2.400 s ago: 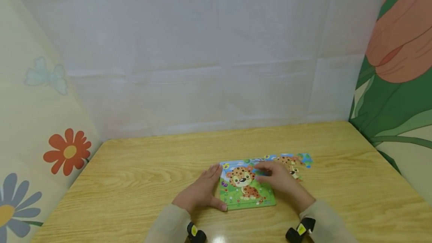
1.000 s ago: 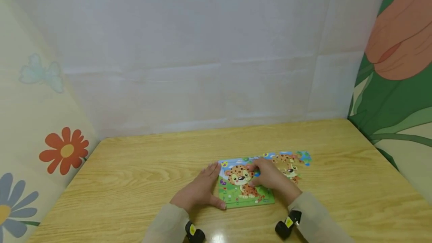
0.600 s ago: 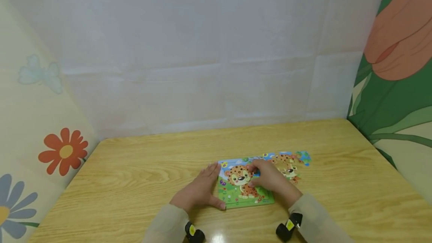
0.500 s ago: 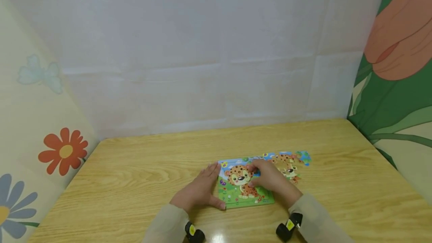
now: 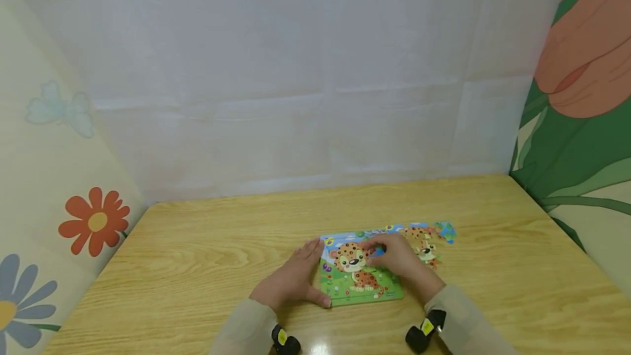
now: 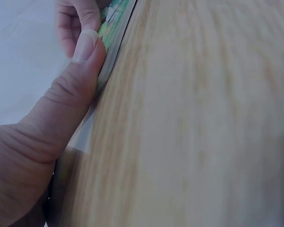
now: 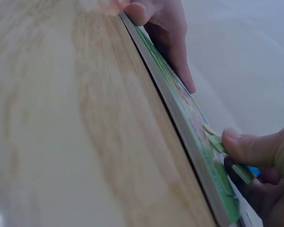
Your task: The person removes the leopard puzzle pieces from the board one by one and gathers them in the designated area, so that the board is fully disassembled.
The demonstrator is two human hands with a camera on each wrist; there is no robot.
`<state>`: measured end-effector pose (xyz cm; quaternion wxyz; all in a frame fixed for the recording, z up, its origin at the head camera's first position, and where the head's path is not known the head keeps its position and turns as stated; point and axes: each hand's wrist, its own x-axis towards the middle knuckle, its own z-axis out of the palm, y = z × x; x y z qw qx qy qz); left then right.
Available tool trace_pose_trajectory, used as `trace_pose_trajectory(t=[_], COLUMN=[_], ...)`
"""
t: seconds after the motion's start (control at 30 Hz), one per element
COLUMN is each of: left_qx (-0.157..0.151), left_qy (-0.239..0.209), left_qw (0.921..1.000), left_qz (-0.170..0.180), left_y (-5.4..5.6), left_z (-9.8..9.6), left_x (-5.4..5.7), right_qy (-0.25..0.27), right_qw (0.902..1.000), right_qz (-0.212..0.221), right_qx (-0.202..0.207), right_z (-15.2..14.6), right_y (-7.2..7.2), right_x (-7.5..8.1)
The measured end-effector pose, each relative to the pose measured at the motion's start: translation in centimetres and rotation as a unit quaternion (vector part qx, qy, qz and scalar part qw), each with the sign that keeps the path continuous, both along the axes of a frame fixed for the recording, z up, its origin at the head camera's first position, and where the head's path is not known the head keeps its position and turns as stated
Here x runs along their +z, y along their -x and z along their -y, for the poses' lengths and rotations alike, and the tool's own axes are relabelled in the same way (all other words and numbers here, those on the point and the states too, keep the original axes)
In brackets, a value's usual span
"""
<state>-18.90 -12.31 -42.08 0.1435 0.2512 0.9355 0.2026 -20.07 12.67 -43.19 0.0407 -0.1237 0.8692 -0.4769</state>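
A jigsaw board (image 5: 362, 295) with a spotted leopard cub in a green meadow lies flat on the table. Along its left edge rests my left hand (image 5: 293, 275), fingers straight at the far corner and thumb (image 6: 87, 52) against the near edge. My right hand (image 5: 401, 259) is over the board's right half, thumb and index finger beside the cub's head. In the right wrist view it pinches a puzzle piece (image 7: 244, 173), green at the edge with some blue, tilted up from the board. The fingers hide part of that piece.
Right behind the right hand, several joined or overlapping puzzle pieces (image 5: 426, 251) show another cub face, with a blue and green piece (image 5: 447, 231) at their far right. The wooden table (image 5: 222, 245) meets a white backdrop (image 5: 296, 141) and printed side panels.
Since the earliest frame my right hand has shifted a little left, toward the cub's head. Over the last second it has barely moved. My left hand stays at the board's edge.
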Motion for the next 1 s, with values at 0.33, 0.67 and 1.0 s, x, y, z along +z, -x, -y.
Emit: trace_pose_trajectory(t=[0.33, 0.67, 1.0], left_qx=[-0.002, -0.005, -0.006], left_qy=[0.001, 0.002, 0.000], left_qw=[1.0000, 1.0000, 1.0000], left_qz=[0.003, -0.006, -0.004], left_y=[0.1, 0.2, 0.1], left_z=[0.1, 0.1, 0.3], left_x=[-0.1, -0.2, -0.1], right_qy=[0.045, 0.069, 0.075], right_qw=[0.9975, 0.9965, 0.9964], right_qz=[0.036, 0.032, 0.012], right_qx=[-0.042, -0.036, -0.037], right_z=[-0.6, -2.4, -3.5], right_y=[0.2, -0.3, -0.9], right_x=[-0.3, 0.6, 1.3])
